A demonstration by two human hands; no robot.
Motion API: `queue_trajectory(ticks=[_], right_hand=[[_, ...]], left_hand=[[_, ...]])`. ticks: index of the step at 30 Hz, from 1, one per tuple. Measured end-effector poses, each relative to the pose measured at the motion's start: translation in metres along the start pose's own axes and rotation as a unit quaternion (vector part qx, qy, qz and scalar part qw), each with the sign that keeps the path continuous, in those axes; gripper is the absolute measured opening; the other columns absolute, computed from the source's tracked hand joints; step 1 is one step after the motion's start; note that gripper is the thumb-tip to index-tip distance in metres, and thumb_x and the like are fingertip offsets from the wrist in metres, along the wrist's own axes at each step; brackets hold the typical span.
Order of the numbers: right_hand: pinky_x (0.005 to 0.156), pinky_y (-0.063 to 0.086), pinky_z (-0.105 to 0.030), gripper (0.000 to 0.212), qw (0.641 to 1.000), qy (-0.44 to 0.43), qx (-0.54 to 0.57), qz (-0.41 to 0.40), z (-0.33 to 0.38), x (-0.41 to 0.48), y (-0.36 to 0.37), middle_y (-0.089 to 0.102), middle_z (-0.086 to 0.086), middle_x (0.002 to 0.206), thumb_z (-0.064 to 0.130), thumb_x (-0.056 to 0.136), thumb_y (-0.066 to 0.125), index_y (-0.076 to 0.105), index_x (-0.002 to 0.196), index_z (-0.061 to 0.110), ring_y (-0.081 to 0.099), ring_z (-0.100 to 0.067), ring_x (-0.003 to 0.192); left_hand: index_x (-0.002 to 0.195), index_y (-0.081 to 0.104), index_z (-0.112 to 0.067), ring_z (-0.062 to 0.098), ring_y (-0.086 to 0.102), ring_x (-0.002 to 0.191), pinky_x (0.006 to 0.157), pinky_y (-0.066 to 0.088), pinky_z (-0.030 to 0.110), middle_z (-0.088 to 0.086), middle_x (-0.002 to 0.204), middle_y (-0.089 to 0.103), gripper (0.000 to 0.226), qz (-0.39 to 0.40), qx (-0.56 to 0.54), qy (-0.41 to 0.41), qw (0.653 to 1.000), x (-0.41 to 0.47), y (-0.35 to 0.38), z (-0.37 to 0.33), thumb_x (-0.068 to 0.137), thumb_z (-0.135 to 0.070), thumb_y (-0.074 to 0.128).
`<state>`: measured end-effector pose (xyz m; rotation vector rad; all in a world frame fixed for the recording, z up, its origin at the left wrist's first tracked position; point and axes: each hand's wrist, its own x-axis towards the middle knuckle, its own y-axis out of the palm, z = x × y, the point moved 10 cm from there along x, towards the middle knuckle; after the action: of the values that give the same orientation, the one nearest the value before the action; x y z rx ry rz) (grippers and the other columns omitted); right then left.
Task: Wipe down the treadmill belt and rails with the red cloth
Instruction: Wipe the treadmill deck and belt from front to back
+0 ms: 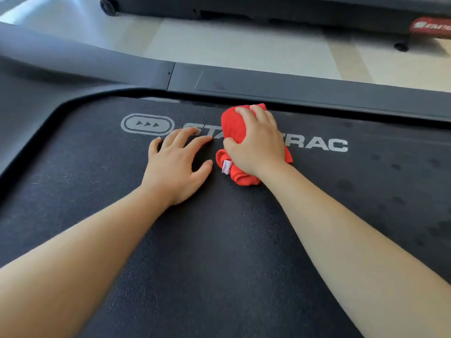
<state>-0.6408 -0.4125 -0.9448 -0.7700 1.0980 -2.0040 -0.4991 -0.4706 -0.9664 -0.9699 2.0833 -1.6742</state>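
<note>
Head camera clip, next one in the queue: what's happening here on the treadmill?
A person is leaning over a treadmill belt and wiping it with a bunched red cloth. The right hand presses down on the cloth, right over the white brand lettering, close to the far side rail. The left hand lies flat on the belt beside it, fingers spread, holding nothing. Dark spots mark the belt to the right of the cloth. A second treadmill stands across the floor.

Two bare hands: left hand [174, 167], right hand [258, 142]. One red cloth [233, 129], one belt [219, 252], one far rail [292, 90]. One second treadmill [268, 8] behind.
</note>
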Motion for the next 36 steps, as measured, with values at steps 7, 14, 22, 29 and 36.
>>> queue_trajectory(ticks=[7, 14, 22, 29, 36], right_hand=[[0.099, 0.033, -0.044, 0.062, 0.999, -0.002, 0.017, -0.045, -0.013, -0.054, -0.016, 0.035, 0.004, 0.146, 0.04, 0.074, 0.056, 0.043, 0.134, 0.029, 0.028, -0.019, 0.135], [0.108, 0.026, -0.046, 0.063, 0.999, 0.043, -0.014, -0.01, -0.011, 0.017, 0.0, 0.027, 0.001, 0.152, 0.042, 0.081, 0.055, 0.037, 0.14, 0.027, 0.018, -0.019, 0.141], [0.102, 0.031, -0.045, 0.065, 1.0, 0.008, -0.014, -0.005, -0.012, -0.062, -0.016, 0.029, 0.002, 0.15, 0.037, 0.078, 0.056, 0.037, 0.139, 0.027, 0.021, -0.02, 0.138], [0.102, 0.03, -0.044, 0.063, 0.998, 0.055, -0.02, -0.036, -0.071, -0.106, -0.052, 0.03, 0.006, 0.15, 0.037, 0.077, 0.056, 0.04, 0.137, 0.029, 0.023, -0.016, 0.138], [0.108, 0.026, -0.041, 0.061, 0.996, 0.074, -0.018, -0.057, -0.09, -0.036, -0.053, 0.034, -0.001, 0.148, 0.037, 0.079, 0.057, 0.043, 0.137, 0.023, 0.025, -0.021, 0.137]], left_hand=[[0.132, 0.043, -0.039, 0.014, 0.027, 0.136, 0.111, 0.018, 0.05, -0.01, 0.143, 0.037, 0.056, -0.003, 0.002, 0.001, 1.0, 0.0, 0.0, 0.0, 0.079, -0.055, 0.035], [0.132, 0.042, -0.04, 0.013, 0.026, 0.136, 0.111, 0.016, 0.049, -0.011, 0.142, 0.037, 0.058, -0.008, 0.002, 0.001, 1.0, 0.001, 0.0, 0.002, 0.078, -0.058, 0.03], [0.137, 0.039, -0.034, 0.018, 0.022, 0.139, 0.112, 0.014, 0.052, -0.005, 0.148, 0.033, 0.055, 0.024, 0.012, 0.001, 1.0, -0.001, 0.0, -0.004, 0.086, -0.052, 0.035], [0.137, 0.043, -0.025, 0.022, 0.032, 0.136, 0.109, 0.028, 0.049, -0.002, 0.147, 0.038, 0.048, 0.05, -0.013, 0.059, 0.997, -0.002, 0.008, -0.06, 0.092, -0.039, 0.041], [0.137, 0.04, -0.035, 0.015, 0.024, 0.138, 0.113, 0.011, 0.049, -0.007, 0.148, 0.034, 0.049, 0.016, -0.016, 0.02, 1.0, 0.009, 0.031, -0.083, 0.09, -0.043, 0.04]])
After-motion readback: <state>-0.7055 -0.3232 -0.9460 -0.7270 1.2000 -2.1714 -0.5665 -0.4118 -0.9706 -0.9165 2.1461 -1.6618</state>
